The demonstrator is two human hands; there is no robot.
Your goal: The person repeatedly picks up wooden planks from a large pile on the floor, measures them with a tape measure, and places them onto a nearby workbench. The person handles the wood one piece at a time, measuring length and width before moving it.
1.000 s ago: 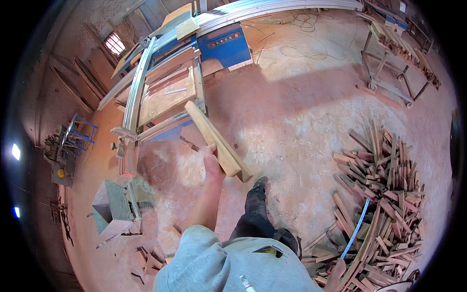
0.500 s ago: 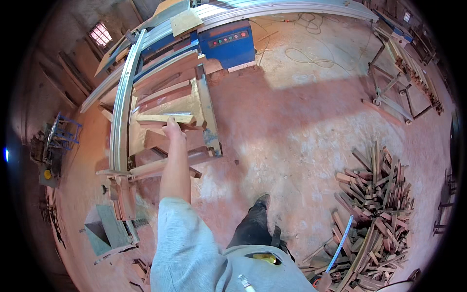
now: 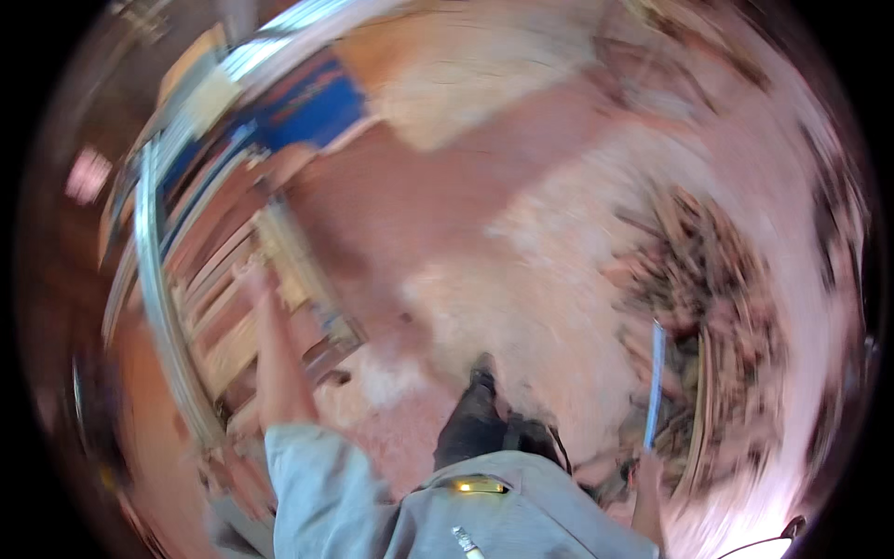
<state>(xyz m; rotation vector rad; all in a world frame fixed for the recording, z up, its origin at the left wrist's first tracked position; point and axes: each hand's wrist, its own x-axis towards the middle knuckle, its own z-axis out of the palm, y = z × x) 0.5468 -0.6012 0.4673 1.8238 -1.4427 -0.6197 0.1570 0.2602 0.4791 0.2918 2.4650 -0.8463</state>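
My left hand reaches out over the wooden pieces lying in a frame beside the machine; motion blur smears its fingers, so I cannot tell whether they grip anything. Close by are pale wooden strips and the frame's long side rail. Low on the right, my right hand is closed around a tape measure. Its pale blue blade sticks up from the hand, in front of a heap of wood offcuts.
A blue machine cabinet stands at the upper left, with a long metal rail running toward me. Reddish, dusty floor lies between the frame and the offcuts. A grey box-like object sits at the lower left.
The view has swung to the right and blurred. My right hand has come up into sight with the tape measure; my left arm still reaches over the frame.
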